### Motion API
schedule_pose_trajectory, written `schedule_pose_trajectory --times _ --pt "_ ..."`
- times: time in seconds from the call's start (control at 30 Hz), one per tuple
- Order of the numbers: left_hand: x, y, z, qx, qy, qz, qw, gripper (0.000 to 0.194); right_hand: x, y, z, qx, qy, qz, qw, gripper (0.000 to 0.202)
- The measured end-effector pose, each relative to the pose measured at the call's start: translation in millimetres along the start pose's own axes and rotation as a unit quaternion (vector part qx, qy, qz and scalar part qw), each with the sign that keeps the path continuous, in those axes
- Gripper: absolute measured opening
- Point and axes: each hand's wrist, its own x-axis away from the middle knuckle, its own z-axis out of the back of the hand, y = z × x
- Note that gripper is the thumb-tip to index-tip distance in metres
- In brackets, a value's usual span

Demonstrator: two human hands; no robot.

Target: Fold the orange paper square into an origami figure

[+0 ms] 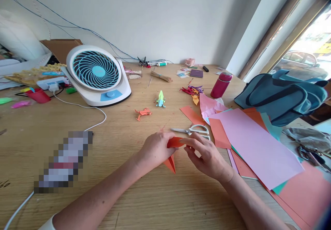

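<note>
From my far place I see a wooden counter (124,199). Directly on it there are a white fan (98,71), scissors (190,130), an orange folded figure (143,112), coloured sheets (261,144), a dark pink bottle (221,86) and, I believe, thin sticks (161,76).

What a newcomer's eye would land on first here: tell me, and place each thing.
The eye would probably go first to the big white fan at the back left of the table. The broad pink sheet, lying over other coloured papers on the right, might come next. Near the middle, the folded orange paper in the left hand likely stands out too, with the right hand at its edge.
</note>
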Motion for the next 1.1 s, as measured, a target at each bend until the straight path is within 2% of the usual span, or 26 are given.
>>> schedule_pose_trajectory --times 0.07,0.17,0.33,0.67,0.8,0.93,1.03,1.1 --pt "1 1 -1.3 -0.022 0.007 -0.006 1.000 0.003 -1 0 0 0.010 -0.030 -0.001 0.999 0.038" --pt "3 1 -2.7 -0.023 0.014 -0.033 0.999 0.001 -1 2 -4 -0.011 -0.041 -0.004 0.999 0.034" --pt "4 4 -1.9 -0.025 0.015 -0.065 0.997 0.003 -1 7 -7 -0.047 -0.019 -0.018 0.999 0.021" --pt "4 2 -2.9 0.002 0.023 -0.093 0.995 0.007 -4 13 6 -0.087 0.016 -0.028 0.996 0.009" --pt "3 4 0.0 -0.010 0.008 -0.076 0.997 0.006 -3 17 11 -0.077 0.026 -0.038 0.996 0.009" --pt "3 6 1.5 -0.022 0.024 -0.061 0.998 0.007 -1 17 10 -0.109 0.060 -0.096 0.988 0.003" --pt "3 7 1.0 -0.015 0.045 -0.074 0.996 0.008 0 15 2 -0.177 0.073 -0.174 0.966 0.016" --pt "4 8 0.6 -0.012 0.055 -0.078 0.995 0.007 1 14 -5 -0.225 0.080 -0.197 0.951 0.020"
